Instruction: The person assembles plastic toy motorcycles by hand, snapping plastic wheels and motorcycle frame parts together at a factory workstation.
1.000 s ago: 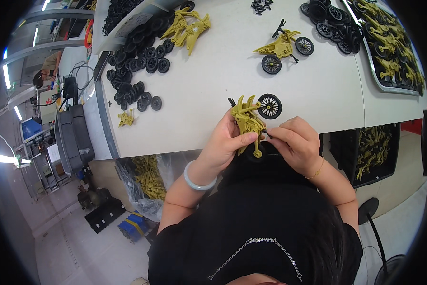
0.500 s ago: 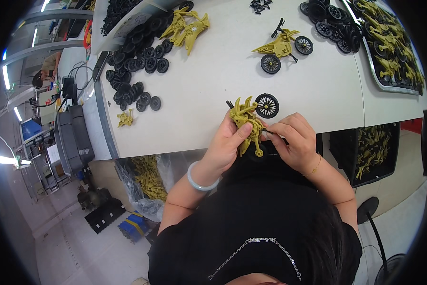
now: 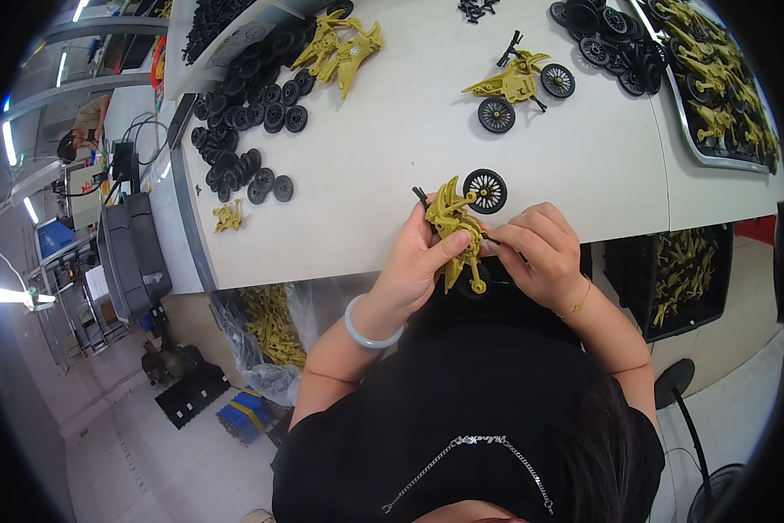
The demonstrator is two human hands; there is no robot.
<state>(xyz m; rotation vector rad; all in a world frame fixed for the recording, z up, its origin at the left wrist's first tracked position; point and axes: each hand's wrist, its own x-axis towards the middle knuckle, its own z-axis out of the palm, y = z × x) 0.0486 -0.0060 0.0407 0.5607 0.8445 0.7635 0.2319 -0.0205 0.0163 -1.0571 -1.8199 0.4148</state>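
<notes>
My left hand (image 3: 418, 261) is closed around a yellow-green toy motorcycle (image 3: 454, 222), its thumb pressed on the body, just over the table's near edge. A spoked black wheel (image 3: 486, 191) sits at the toy's far end, by a yellow fork arm. Another dark wheel at the near end barely shows against my black shirt. From the right, my right hand (image 3: 540, 257) pinches a small black peg-like piece (image 3: 491, 239) against the toy's side. Its inner end is hidden.
Farther back stands a toy motorcycle with wheels (image 3: 515, 83). Loose black wheels (image 3: 274, 109) and yellow bodies (image 3: 348, 57) lie at left; more wheels (image 3: 605, 44) lie back right beside a tray of toys (image 3: 701, 161). A black bin (image 3: 644, 327) and plastic bag (image 3: 278, 379) sit below.
The toy has turned slightly in my left hand, and its far wheel has shifted a little left. My right hand keeps its pinch at the toy's side.
</notes>
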